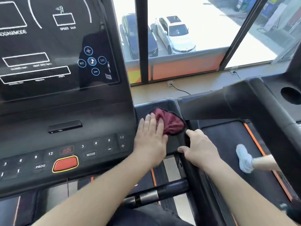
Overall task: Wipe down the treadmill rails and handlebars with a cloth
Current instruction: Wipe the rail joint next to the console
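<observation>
Cloth [171, 123], maroon: lying bunched on the treadmill console's right-hand tray [169, 103]. Your left hand [150, 141] is pressing flat, fingers spread, on its left edge. Your right hand [200, 149] is gripping the side rail [187, 162] just beside it.

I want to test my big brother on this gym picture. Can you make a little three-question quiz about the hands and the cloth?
1. True or false: the left hand presses flat on the red cloth.
2. What does the right hand grip? A) orange button B) black side rail C) cloth
3. Fill in: next to MODE sits a big ___ button.

Key: 1 true; 2 B; 3 orange.
</observation>
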{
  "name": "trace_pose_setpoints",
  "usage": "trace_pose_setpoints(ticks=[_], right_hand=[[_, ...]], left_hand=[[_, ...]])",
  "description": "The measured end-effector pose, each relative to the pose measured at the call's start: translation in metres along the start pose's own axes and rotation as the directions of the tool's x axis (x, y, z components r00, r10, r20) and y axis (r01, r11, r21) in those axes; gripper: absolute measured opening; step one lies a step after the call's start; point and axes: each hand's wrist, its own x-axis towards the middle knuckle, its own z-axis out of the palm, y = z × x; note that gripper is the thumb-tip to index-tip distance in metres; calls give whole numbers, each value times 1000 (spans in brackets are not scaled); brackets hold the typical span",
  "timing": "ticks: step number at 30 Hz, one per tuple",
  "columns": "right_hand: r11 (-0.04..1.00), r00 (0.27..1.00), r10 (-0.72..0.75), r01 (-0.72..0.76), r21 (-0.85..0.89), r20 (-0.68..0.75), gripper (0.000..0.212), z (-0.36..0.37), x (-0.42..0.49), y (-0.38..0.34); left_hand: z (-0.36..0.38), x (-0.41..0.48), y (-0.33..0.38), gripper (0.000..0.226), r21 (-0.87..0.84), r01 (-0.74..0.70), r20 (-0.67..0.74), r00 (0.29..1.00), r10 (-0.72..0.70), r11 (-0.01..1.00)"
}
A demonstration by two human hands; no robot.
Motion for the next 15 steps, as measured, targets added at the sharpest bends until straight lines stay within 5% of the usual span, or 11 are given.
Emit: trace_pose_setpoints(ticks=[5, 11, 15], right_hand=[[999, 1000, -9, 10, -37, 24, 50, -4, 3, -1], [993, 998, 26, -19, -112, 58, 65, -11, 10, -4], [995, 999, 9, -4, -97, 51, 56, -11, 12, -5]], left_hand=[[13, -57, 2, 68, 1, -207, 5, 978, 207, 978], [-14, 38, -13, 65, -48, 41, 18, 999, -40, 998], [1, -22, 19, 66, -46, -140, 11, 990, 141, 989]])
